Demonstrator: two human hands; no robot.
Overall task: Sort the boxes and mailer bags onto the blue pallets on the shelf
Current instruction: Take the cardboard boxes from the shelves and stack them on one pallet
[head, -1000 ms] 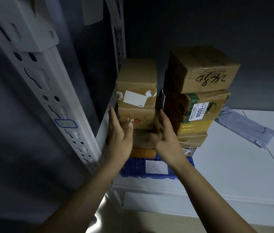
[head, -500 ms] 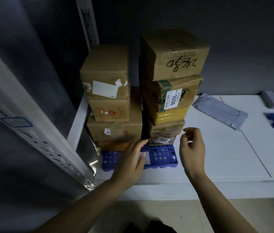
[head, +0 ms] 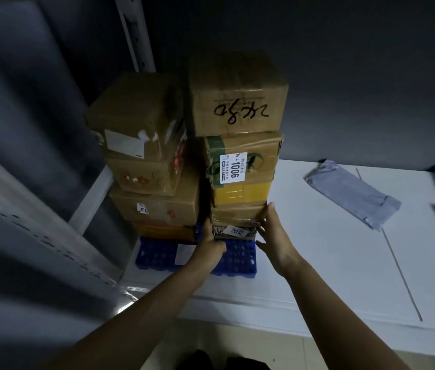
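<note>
— Whereas your left hand (head: 209,243) hung over the front of the blue plastic grid pallet (head: 237,260) half a second ago, it now sits at the lower left corner of the right-hand stack of brown cardboard boxes (head: 240,161).

— And my right hand?

— Your right hand (head: 273,236) was loosely curled and apart from that stack. Now it lies flat against the stack's lower right side, fingers straight, its grip holding nothing.

— Is the left grip closed?

— I cannot tell. Its fingers vanish into the dark gap beside the left-hand stack of brown cardboard boxes (head: 147,166), at the flat bottom box labelled 2012 (head: 237,231).

— Where do the goods lie?

— Both stacks stand on the pallet, on the white shelf board (head: 318,263). A grey plastic mailer bag (head: 352,193) lies well apart to your right.
</note>
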